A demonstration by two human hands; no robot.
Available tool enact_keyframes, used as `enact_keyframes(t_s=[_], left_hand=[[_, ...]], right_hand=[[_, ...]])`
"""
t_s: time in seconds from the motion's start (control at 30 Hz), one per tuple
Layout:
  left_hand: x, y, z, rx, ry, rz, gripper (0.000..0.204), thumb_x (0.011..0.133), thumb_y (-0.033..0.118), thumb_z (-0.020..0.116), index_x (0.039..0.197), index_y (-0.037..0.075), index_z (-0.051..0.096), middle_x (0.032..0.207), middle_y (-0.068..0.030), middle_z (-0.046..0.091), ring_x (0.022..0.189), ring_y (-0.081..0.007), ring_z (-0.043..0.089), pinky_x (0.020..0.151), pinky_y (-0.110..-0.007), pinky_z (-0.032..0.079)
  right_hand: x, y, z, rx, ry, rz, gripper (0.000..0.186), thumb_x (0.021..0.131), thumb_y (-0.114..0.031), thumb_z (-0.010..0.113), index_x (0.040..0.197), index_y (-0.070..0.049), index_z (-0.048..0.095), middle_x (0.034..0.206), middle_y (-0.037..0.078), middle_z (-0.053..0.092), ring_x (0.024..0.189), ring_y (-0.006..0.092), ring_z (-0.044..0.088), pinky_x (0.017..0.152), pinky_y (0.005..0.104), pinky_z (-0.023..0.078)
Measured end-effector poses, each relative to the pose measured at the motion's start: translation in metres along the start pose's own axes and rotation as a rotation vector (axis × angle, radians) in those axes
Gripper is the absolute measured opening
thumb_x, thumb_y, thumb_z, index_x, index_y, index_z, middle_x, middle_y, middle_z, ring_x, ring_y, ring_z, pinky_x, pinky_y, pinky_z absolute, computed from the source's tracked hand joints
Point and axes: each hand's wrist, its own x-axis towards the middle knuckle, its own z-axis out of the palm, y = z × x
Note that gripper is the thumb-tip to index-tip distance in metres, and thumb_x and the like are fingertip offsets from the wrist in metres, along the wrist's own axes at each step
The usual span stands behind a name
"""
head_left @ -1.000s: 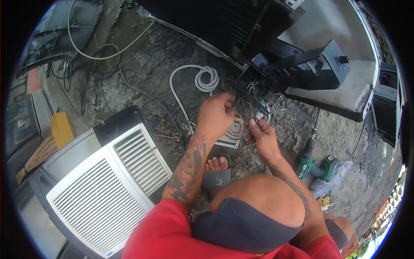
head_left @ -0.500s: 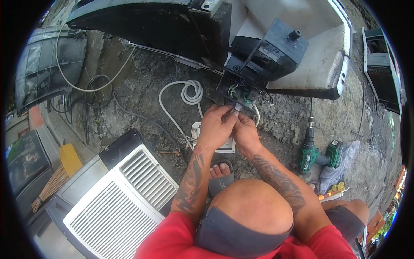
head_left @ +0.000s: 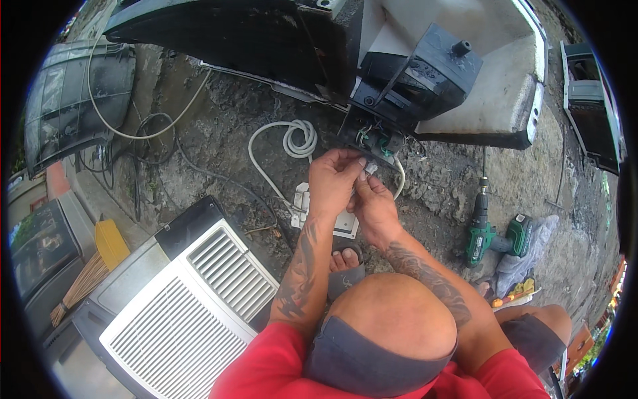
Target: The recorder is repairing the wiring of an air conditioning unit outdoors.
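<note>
Both of my hands are at the near edge of a dark control box (head_left: pixel 373 135) with loose green and white wires. My left hand (head_left: pixel 332 181) is closed, thumb and forefinger pinched at a small whitish connector (head_left: pixel 371 167). Just below it, my right hand (head_left: pixel 377 207) has its thumb and fingers pressed on the same piece. Its exact shape is partly covered by the fingertips. A white cable (head_left: pixel 401 179) curves down from the box beside my right hand. Under my wrists lies a white plate (head_left: pixel 345 226) on the ground, partly hidden.
Ahead stand a large black-and-white housing (head_left: pixel 485 93) and a dark motor bracket (head_left: pixel 438 73). A coiled white cord (head_left: pixel 300 138) lies left of my hands. A white louvred grille (head_left: pixel 179 319) is at near left, and a green cordless drill (head_left: pixel 482 236) on a rag (head_left: pixel 525 256) at right.
My right hand has come slightly down and apart from my left, showing more of the connector. The whole view has shifted a little; the surroundings look the same.
</note>
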Motion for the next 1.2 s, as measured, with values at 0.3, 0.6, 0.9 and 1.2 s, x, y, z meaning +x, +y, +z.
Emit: enact_keyframes(t_s=[0.3, 0.6, 0.9, 1.2], left_hand=[[-0.002, 0.019, -0.009, 0.133, -0.107, -0.094, 0.018, 0.090, 0.012, 0.072, 0.098, -0.004, 0.070, 0.085, -0.0061, 0.070, 0.072, -0.0088, 0.061, 0.063, -0.023, 0.049], [0.013, -0.008, -0.009, -0.135, -0.140, -0.071, 0.021, 0.089, 0.014, 0.073, 0.098, -0.005, 0.071, 0.085, -0.0060, 0.071, 0.073, -0.0085, 0.062, 0.064, -0.024, 0.048], [0.010, -0.002, -0.008, -0.203, -0.124, -0.132, 0.019, 0.089, 0.014, 0.074, 0.096, -0.003, 0.074, 0.080, -0.0027, 0.069, 0.069, -0.0068, 0.057, 0.062, -0.023, 0.043], [-0.006, 0.014, 0.003, 0.101, -0.073, -0.012, 0.021, 0.089, 0.008, 0.073, 0.102, -0.008, 0.071, 0.086, -0.0060, 0.072, 0.073, -0.0071, 0.062, 0.064, -0.022, 0.050]], right_hand=[[0.007, -0.010, 0.009, -0.246, 0.005, -0.086, 0.020, 0.103, -0.021, 0.056, 0.097, -0.004, 0.064, 0.075, 0.000, 0.061, 0.058, 0.0084, 0.052, 0.052, 0.0241, 0.041], [0.014, -0.022, 0.007, -0.950, 0.240, -0.367, 0.025, 0.094, -0.021, 0.063, 0.088, 0.003, 0.069, 0.066, 0.018, 0.063, 0.060, 0.0179, 0.061, 0.060, 0.0378, 0.049], [0.009, -0.028, 0.012, -0.680, 0.234, -0.288, 0.021, 0.096, -0.016, 0.062, 0.098, 0.003, 0.071, 0.074, 0.007, 0.067, 0.064, 0.0102, 0.058, 0.059, 0.0286, 0.046], [0.006, -0.026, 0.010, -0.316, 0.247, -0.268, 0.019, 0.096, -0.009, 0.064, 0.103, 0.007, 0.071, 0.079, 0.004, 0.067, 0.067, 0.0089, 0.059, 0.062, 0.0240, 0.050]])
